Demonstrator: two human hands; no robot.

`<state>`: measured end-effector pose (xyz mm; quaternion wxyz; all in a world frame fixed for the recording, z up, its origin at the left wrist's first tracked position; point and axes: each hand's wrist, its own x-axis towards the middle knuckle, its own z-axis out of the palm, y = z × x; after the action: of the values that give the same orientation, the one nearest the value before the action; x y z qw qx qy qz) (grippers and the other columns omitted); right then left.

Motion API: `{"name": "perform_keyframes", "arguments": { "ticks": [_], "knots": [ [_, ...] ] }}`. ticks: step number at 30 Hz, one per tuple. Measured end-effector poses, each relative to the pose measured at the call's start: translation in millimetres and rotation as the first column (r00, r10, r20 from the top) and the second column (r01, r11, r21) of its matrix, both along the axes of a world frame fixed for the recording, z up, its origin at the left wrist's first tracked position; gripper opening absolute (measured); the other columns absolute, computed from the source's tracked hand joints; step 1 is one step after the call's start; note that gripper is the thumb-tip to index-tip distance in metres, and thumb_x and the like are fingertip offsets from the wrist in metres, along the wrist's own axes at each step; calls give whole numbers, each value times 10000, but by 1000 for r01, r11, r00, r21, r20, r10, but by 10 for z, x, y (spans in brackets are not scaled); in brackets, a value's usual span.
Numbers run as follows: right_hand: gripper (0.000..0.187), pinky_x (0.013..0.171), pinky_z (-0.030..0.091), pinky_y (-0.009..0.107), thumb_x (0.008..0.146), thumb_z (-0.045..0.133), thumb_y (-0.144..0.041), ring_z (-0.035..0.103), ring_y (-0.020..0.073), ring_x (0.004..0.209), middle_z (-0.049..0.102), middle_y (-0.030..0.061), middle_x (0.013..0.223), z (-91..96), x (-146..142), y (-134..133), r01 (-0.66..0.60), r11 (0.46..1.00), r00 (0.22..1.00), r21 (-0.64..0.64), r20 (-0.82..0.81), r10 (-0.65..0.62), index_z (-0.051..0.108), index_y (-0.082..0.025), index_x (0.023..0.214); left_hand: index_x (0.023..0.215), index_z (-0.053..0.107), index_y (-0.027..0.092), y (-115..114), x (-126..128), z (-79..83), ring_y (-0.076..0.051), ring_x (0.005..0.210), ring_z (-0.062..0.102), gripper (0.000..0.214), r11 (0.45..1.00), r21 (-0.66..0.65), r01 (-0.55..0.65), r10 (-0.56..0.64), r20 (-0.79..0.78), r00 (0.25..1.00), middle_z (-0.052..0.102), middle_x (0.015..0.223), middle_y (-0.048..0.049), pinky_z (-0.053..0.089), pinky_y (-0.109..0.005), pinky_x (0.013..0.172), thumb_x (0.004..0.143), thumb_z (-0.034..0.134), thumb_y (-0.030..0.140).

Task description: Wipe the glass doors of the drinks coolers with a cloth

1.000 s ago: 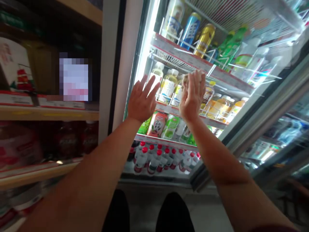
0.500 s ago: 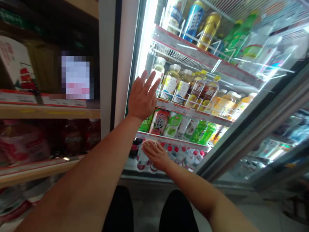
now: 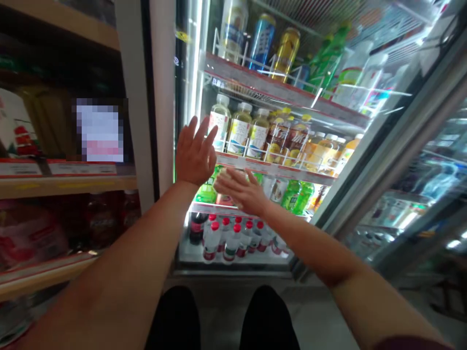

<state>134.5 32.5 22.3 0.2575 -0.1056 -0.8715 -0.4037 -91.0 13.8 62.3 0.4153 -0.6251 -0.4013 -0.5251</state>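
Note:
An open drinks fridge stands ahead with several lit wire shelves of bottles and cans. My left hand [image 3: 195, 154] is raised, fingers spread, in front of the left end of the shelf of pale tea bottles [image 3: 237, 129]. My right hand [image 3: 239, 188] reaches flat, fingers stretched out, toward the shelf below, covering a pink-labelled bottle [image 3: 223, 200] beside green bottles [image 3: 297, 195]. Neither hand holds anything. Red-capped water bottles [image 3: 233, 236] fill the bottom shelf.
The fridge's glass door [image 3: 397, 146] swings open to the right. On the left, wooden shelves [image 3: 65, 182] carry dark red bottles and boxes with price tags. Cans [image 3: 273, 46] lie on the top fridge shelf. My dark-trousered knees [image 3: 219, 316] show at the bottom.
My right hand dropped from the tea bottle shelf to the bottom shelf, then rose to the green and pink bottle shelf. My left hand stayed raised and open. The view shifted right.

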Motion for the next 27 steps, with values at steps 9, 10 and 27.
{"name": "perform_keyframes", "arguments": {
  "ticks": [9, 10, 27],
  "knots": [
    [519, 1259, 201, 593, 1053, 436, -410, 184, 265, 1571, 351, 36, 1637, 2500, 227, 240, 133, 990, 663, -42, -739, -121, 425, -215, 1534, 1515, 412, 217, -1, 10, 12, -191, 1578, 99, 494, 997, -68, 20, -17, 52, 999, 269, 1667, 30, 136, -500, 1316, 1056, 280, 340],
    [527, 1266, 198, 566, 1044, 436, -427, 174, 254, 1575, 333, 44, 1645, 2719, 278, 292, 151, 986, 595, -67, -790, -145, 431, -232, 1533, 1514, 414, 217, -2, 12, 12, -187, 1578, 98, 491, 997, -70, 23, -19, 53, 998, 276, 1666, 24, 132, -496, 1317, 1057, 280, 338],
    [582, 1312, 119, 577, 1053, 250, -309, 46, 234, 1591, 314, 12, 1651, 1521, -191, 213, 110, 988, 846, 110, -532, -35, 199, -296, 1633, 1533, 396, 271, 18, 12, 2, -186, 1580, 74, 539, 991, -107, 79, -69, 97, 993, 233, 1670, 84, 68, -484, 1342, 1054, 253, 473]
  ]
}}
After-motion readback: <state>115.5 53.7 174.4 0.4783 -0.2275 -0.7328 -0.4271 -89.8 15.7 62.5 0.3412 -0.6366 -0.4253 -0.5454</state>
